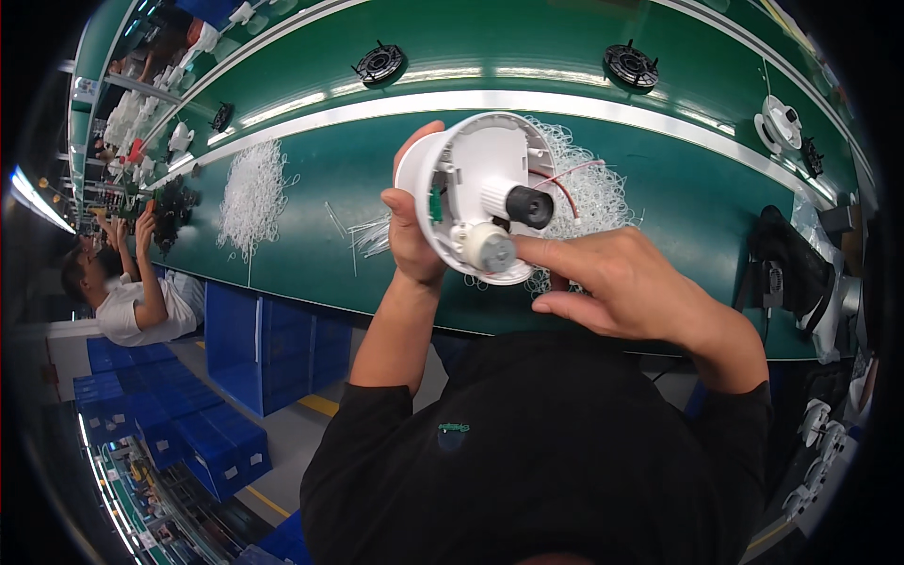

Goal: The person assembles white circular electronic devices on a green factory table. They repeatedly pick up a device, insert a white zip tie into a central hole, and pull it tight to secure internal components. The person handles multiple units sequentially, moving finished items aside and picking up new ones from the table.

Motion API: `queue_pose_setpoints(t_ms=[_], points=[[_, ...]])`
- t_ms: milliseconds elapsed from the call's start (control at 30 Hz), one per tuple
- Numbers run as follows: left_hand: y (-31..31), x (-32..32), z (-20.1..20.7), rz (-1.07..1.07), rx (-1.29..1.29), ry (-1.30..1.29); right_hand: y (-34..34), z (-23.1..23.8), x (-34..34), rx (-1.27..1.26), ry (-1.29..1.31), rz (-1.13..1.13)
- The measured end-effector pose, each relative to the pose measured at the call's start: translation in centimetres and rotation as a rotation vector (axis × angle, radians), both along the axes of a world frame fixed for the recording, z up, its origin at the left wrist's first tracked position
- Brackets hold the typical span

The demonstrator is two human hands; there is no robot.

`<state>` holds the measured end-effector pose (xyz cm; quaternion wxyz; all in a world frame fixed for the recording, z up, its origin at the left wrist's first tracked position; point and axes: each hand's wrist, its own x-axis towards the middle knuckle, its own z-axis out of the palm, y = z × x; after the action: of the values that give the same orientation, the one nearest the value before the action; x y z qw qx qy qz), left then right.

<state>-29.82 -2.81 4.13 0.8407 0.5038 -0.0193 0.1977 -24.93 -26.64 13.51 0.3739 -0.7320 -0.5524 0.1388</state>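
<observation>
My left hand point(414, 240) grips a white, cup-shaped plastic housing point(490, 155) from its left side, thumb over the rim, with the hollow inside turned toward me. Inside sit a black camera lens point(530, 207) on a ribbed white barrel, a round motor point(495, 252) below it, and a green circuit board point(436, 202) along the left wall. A thin red wire point(568, 193) hangs out on the right. The index fingertip of my right hand point(626, 282) touches the motor's right edge. Its thumb stands apart below; the other fingers are partly hidden.
Heaps of white loops point(254, 198) and more loops point(598, 184) behind the housing lie on the green table point(687, 217). Black round parts point(379, 64) and a white assembly point(778, 124) stand along the far strip. Black gear point(791, 264) lies right; blue crates point(247, 348) and a co-worker point(141, 311) are left.
</observation>
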Motion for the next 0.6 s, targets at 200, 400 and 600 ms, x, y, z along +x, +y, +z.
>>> queue_pose_setpoints(t_ms=[200, 400, 600], points=[[1.1, -0.2, -1.6, -0.212, -0.448, 0.032, -0.2, 1.7, 1.1, -0.005, 0.076, -0.079], [0.8, 0.0, -2.3, -0.224, -0.493, 0.062, 0.1, 2.6, 0.9, -0.157, -0.157, 0.039], [0.8, -0.2, -2.2, -0.24, -0.494, 0.077, 1.2, 2.1, -1.2, -0.39, -0.215, -0.025]])
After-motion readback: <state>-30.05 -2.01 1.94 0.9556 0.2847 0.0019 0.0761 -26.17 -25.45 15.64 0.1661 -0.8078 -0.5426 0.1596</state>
